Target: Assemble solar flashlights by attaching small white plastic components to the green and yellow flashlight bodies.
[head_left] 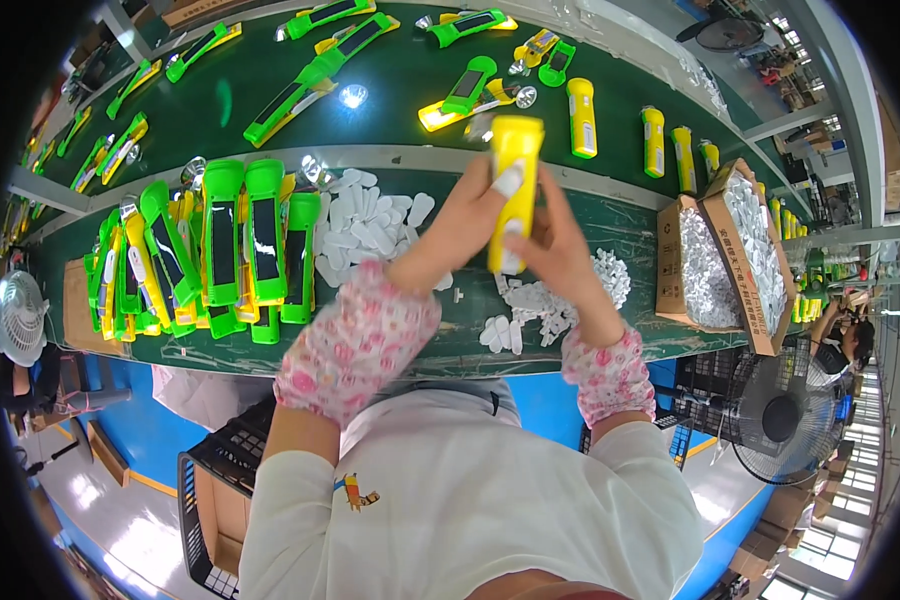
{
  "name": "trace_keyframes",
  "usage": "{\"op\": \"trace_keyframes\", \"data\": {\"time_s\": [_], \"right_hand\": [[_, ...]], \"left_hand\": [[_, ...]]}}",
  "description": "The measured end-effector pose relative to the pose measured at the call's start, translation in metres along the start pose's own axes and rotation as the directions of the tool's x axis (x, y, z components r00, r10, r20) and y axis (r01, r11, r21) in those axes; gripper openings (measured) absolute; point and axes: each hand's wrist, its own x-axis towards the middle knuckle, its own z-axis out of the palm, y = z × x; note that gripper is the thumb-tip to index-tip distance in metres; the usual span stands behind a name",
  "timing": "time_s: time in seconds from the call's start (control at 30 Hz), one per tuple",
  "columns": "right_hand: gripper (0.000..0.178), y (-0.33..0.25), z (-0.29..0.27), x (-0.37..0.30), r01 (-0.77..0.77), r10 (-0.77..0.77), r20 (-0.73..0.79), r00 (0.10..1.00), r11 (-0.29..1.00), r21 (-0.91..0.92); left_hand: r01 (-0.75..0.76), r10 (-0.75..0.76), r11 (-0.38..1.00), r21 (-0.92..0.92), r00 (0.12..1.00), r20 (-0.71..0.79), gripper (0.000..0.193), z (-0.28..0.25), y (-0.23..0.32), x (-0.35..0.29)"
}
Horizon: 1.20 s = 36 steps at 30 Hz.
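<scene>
A yellow flashlight [518, 170] stands nearly upright between my hands, above the green bench. My left hand [462, 225] grips its side, with the thumb pressed on the body over a white part. Lower down, my right hand [558, 248] closes round the other side, its fingertips near the flashlight's bottom end. To the left of my hands lies a pile of flat white rounded plastic pieces [365, 222]. Smaller white plastic parts [555, 312] are heaped below my right hand. Many green and yellow flashlights with dark panels [225, 235] are stacked at the left.
A green conveyor belt [390, 100] beyond the bench carries more green and yellow flashlights. At the right, cardboard boxes [745, 270] hold small white parts. Fans stand at the left [22, 318] and right [782, 415]. A black crate [205, 520] is beside me at lower left.
</scene>
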Motion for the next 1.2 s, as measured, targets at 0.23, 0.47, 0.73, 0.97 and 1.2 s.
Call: {"op": "trace_keyframes", "data": {"time_s": [0.23,0.47,0.73,0.97,1.2], "right_hand": [[0.062,0.094,-0.270,0.117,-0.352,-0.092,-0.451,0.888,0.497,-0.793],[0.056,0.053,-0.267,0.261,-0.335,-0.294,-0.249,0.923,-0.293,-0.896],[0.133,0.042,-0.235,0.372,0.490,0.129,0.476,0.870,-0.332,-0.806],[0.097,0.036,-0.238,0.400,0.556,0.261,0.530,0.807,-0.032,-0.830],[0.051,0.041,-0.240,0.368,0.382,0.112,0.439,0.892,0.334,-0.862]], "left_hand": [[0.252,0.004,0.068,0.965,0.967,-0.253,0.073,-0.051,-0.027,0.170],[0.262,0.042,0.130,0.956,0.962,-0.270,0.055,-0.050,-0.020,0.132],[0.010,0.062,0.399,0.917,0.997,-0.038,0.052,-0.023,-0.012,0.029],[-0.140,0.124,0.016,0.990,0.983,0.137,0.065,0.002,-0.039,0.027],[-0.253,0.324,0.200,0.946,0.929,0.180,0.063,0.007,-0.004,0.010]]}}
